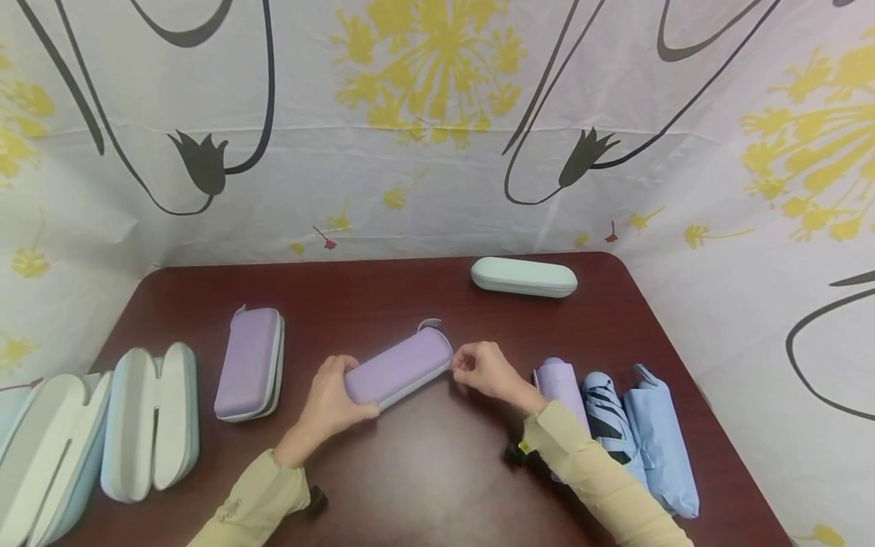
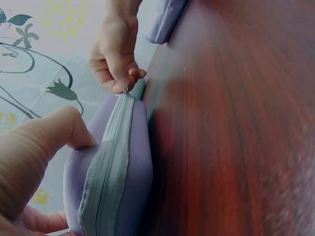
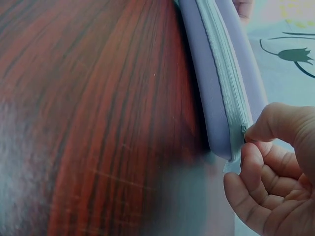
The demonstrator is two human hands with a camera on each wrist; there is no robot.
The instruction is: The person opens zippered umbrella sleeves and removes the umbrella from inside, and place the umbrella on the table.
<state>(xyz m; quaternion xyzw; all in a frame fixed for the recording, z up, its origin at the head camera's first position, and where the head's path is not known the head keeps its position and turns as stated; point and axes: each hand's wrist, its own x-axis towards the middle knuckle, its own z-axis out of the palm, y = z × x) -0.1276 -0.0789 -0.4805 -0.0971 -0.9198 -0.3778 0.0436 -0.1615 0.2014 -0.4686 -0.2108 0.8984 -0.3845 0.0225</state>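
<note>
A purple zip case (image 1: 399, 366) with a pale grey zipper band lies aslant at the middle of the table. My left hand (image 1: 333, 396) grips its left end, thumb on the near side and fingers over the far side. At the other end, my right hand (image 1: 488, 371) pinches the small zipper pull (image 3: 244, 129) between thumb and index finger. In the left wrist view the zipper (image 2: 113, 157) runs along the case's side up to those fingertips, and its teeth look joined. A loop tab (image 1: 429, 324) sticks out at the far right corner.
Another purple case (image 1: 249, 363) lies to the left, beside two opened pale blue cases (image 1: 126, 422) (image 1: 51, 463). A mint case (image 1: 524, 277) sits at the back edge. Folded umbrellas, lilac (image 1: 560, 384), striped blue (image 1: 607, 414) and light blue (image 1: 661, 444), lie at right.
</note>
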